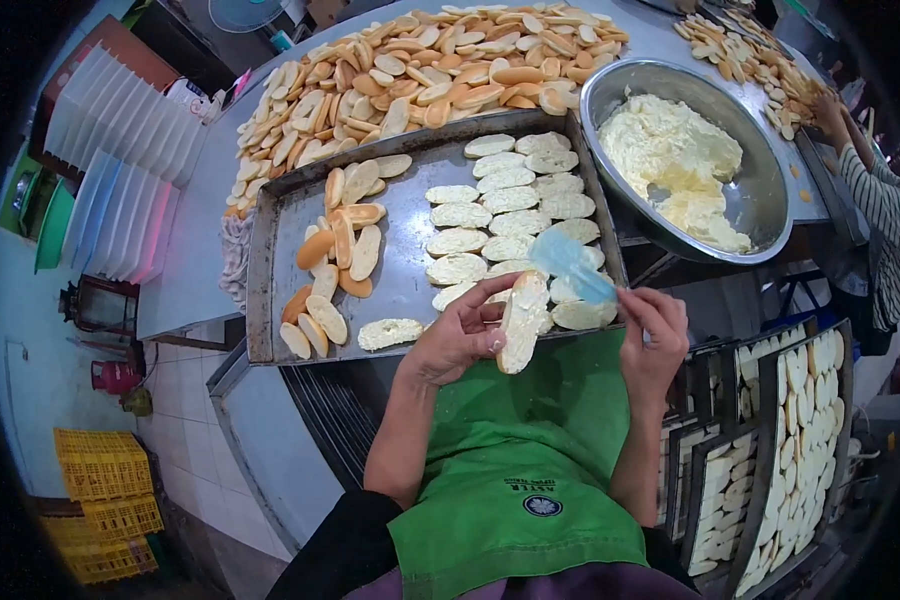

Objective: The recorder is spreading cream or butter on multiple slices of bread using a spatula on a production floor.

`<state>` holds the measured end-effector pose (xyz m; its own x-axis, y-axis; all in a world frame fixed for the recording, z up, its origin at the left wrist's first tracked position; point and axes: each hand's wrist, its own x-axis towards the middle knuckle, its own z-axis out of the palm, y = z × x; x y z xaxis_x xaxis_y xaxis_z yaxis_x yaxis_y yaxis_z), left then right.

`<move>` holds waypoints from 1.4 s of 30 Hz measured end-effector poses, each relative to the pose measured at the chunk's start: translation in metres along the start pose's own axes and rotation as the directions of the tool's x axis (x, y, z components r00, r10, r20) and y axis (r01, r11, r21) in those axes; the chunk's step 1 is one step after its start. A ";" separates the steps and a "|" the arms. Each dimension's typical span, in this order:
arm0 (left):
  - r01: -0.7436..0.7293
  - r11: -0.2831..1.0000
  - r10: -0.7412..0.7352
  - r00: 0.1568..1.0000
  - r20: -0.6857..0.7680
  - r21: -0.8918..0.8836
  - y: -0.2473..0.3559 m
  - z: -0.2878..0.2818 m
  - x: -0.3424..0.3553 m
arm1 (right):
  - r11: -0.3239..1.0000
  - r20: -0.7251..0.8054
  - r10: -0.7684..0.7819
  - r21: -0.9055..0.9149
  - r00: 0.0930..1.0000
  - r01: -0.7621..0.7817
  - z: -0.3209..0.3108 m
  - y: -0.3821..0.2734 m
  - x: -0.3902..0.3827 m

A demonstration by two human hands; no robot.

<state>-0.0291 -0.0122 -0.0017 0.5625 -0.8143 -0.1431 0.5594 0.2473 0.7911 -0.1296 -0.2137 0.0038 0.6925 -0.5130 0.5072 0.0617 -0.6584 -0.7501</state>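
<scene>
Now the left grip (457, 342) was pinching a long bread slice (522, 325) between thumb and fingers, with its creamy side up. The right grip (655, 335) was closed around the handle of a see-through blue spatula (570, 262). Its flat blade was just past the far end of the slice, but I could not tell if they touched.

Beyond both grips lay a big metal tray (400, 270). Rows of creamy slices (510, 199) lay in it, straight past the held slice. One more creamy slice (390, 334) lay just to the left of the left grip. Farther left of that grip was a messy heap of plain slices (340, 240).

Past the right grip, a bit to its right, was a shiny round bowl (785, 215) with pale yellow cream (670, 150) inside. Far ahead of the grips, a huge bread pile (420, 70) sat on the tabletop (195, 220). To the right of the right grip and lower down stood more trays (790, 450) full of creamy slices.
</scene>
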 end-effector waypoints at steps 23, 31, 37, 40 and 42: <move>-0.241 0.971 0.234 0.940 -0.246 0.002 0.005 -0.010 -0.005 | 0.698 0.425 0.261 0.537 0.867 -0.474 0.007 -0.006 -0.015; -0.388 0.916 0.353 0.899 -0.258 -0.097 0.001 -0.010 -0.005 | 0.989 0.137 0.053 0.127 0.989 -0.070 0.012 0.004 -0.018; -0.476 0.877 0.479 0.853 -0.207 0.067 0.001 -0.011 0.001 | 0.896 0.233 0.211 0.342 0.949 -0.283 0.010 -0.016 -0.019; -0.527 0.846 0.488 0.825 -0.285 -0.078 0.007 -0.021 -0.003 | 0.999 0.370 0.004 0.031 0.929 -0.017 0.008 -0.004 -0.020; -0.499 0.866 0.468 0.833 -0.294 -0.038 0.008 -0.025 -0.005 | 0.983 0.321 0.076 0.135 0.944 -0.125 0.008 0.000 -0.022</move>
<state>-0.0125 0.0066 -0.0095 0.9097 -0.4082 0.0759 0.2264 0.6408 0.7336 -0.1385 -0.1981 -0.0106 0.8891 -0.3580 0.2853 0.0706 -0.5087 -0.8581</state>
